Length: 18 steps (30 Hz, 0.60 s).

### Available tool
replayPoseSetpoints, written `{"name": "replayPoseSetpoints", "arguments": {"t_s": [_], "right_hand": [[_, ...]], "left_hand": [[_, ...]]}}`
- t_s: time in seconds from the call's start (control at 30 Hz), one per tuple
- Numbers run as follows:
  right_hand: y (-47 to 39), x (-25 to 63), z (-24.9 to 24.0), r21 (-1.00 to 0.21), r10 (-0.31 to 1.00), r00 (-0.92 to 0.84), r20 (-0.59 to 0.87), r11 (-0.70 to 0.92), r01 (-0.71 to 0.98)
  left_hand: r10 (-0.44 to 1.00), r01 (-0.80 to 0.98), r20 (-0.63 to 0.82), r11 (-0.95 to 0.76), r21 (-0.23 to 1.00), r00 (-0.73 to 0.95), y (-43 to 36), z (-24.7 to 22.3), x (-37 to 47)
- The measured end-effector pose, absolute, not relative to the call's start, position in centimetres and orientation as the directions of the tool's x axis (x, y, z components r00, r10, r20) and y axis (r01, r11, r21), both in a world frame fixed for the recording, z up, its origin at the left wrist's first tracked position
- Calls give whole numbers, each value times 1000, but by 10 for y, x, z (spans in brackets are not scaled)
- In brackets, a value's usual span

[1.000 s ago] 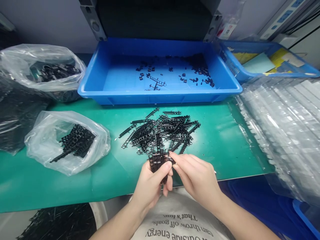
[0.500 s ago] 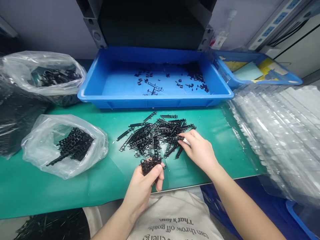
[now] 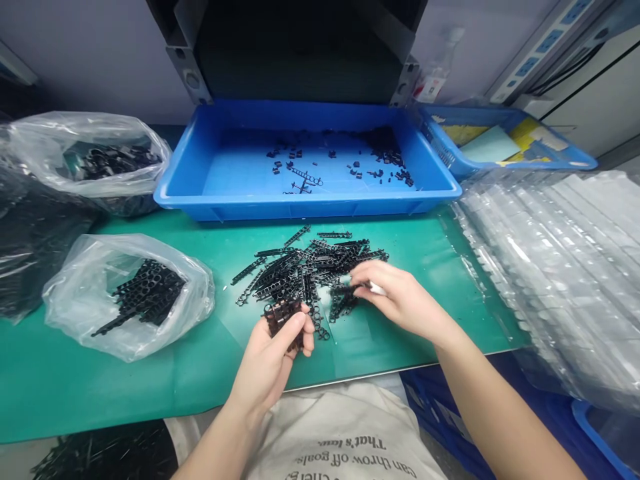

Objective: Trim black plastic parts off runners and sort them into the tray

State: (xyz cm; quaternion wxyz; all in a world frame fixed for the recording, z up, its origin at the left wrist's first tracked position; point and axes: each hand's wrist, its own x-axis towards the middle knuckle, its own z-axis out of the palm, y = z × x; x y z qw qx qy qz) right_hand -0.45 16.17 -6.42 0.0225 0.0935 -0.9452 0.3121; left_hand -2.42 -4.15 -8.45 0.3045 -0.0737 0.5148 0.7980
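My left hand (image 3: 280,347) is wrapped round a bundle of black plastic strips (image 3: 284,317) with small rings. To its right, my right hand (image 3: 395,290) is closed on a black plastic strip (image 3: 347,291), blurred at the fingertips. A small white piece (image 3: 377,288) shows between its fingers; I cannot make out what it is. In front of both hands spreads a loose pile of similar black strips (image 3: 280,273) on the green mat (image 3: 210,387). A few ringed strips lie close beside the left hand's bundle.
Behind the pile stands a blue tray (image 3: 240,177) with small black parts. Clear bags (image 3: 75,300) of black parts stand at left. Stacked clear plastic trays (image 3: 560,260) and a blue basket (image 3: 575,160) are at right. A tub of black scraps (image 3: 110,453) sits below.
My left hand has moved left with its bundle. The right hand has drawn a strip from the right side of the pile, slightly toward the left hand. The view has shifted a little.
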Motion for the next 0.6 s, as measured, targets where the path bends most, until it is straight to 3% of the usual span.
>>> {"name": "replayPoseSetpoints", "arguments": {"t_s": [0.13,0.23,0.33,0.47,0.6], "right_hand": [[152,7,-48,-661,-424,-903,70,658,-360],[143,11,-46,-707,-466,-882,63,603,-369],[136,13,-53,-751,-345,-935,78,596,-283],[131,22,-63,-768,-44,-995,86,633,-95],[127,34,-65,-678,-97,-993,73,726,-121]], "left_hand": [[498,-596,-431,-237,767,-753,-39,-86,-27],[671,-656,-409,-154,739,-618,-34,-87,-24],[707,-666,-431,-76,742,-561,-32,-87,-19],[633,-672,-447,-160,723,-632,-33,-86,-17],[620,-673,-437,-205,711,-651,-34,-85,-18]]}}
